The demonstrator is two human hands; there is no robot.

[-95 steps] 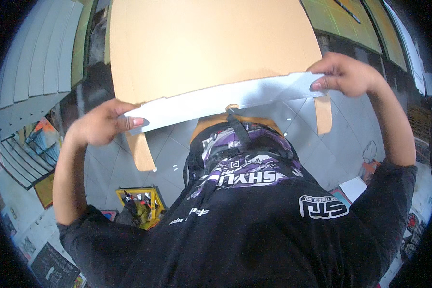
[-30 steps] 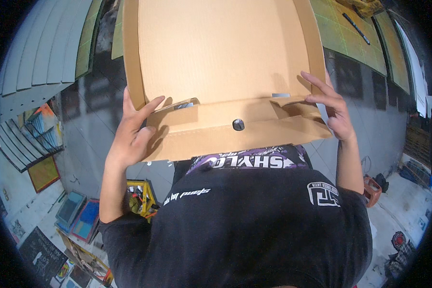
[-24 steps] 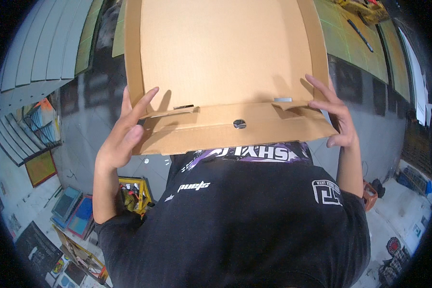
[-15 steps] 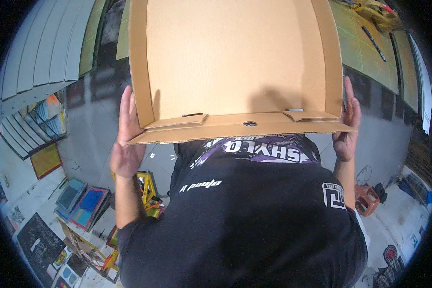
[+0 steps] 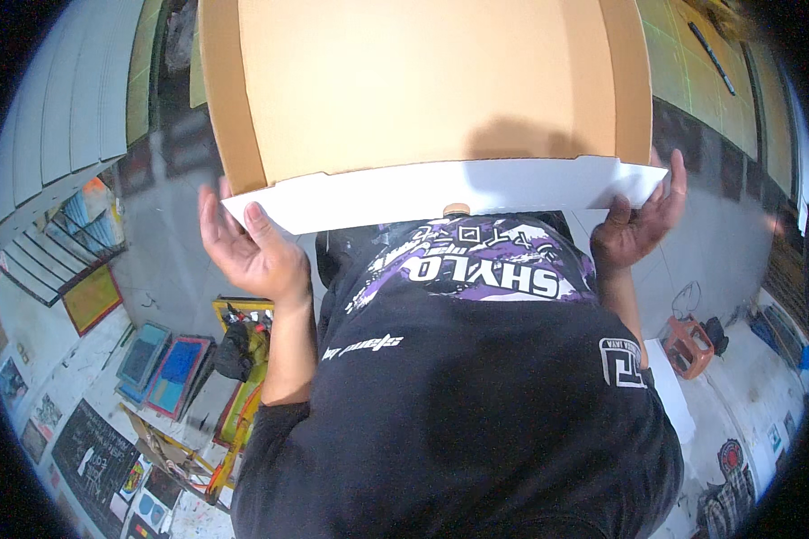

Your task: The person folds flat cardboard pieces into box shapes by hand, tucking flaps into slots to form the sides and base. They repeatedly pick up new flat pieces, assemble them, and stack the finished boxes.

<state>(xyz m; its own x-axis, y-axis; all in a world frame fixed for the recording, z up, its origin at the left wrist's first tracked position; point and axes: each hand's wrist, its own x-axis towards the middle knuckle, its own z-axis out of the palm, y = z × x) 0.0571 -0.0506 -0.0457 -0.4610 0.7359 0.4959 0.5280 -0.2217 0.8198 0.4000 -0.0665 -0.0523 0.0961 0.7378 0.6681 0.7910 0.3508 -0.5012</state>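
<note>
An open cardboard box [image 5: 404, 81] with a bare tan inside fills the top middle of the view. Along its near edge runs a white panel [image 5: 368, 198] with a small tan rounded tab at its middle. My left hand [image 5: 265, 256] is at the panel's left corner, thumb in front and the other fingers spread outside the box's side. At the right corner, my right hand [image 5: 638, 220] has its thumb against the panel and fingers pointing up beyond it. Both hands hold the box by these corners; some fingertips are hidden behind it.
Stacked white boxes [image 5: 58, 126] stand at the left. A dark pen [image 5: 712, 58] lies on the yellowish-green table [image 5: 692, 99] at the far right. Framed screens [image 5: 178, 377] lean at the lower left, and an orange plastic stool [image 5: 688, 348] stands at the right.
The near side of the box has turned from a tan flap to a white face. Both hands have shifted from the sides to the near corners, thumbs now in front.
</note>
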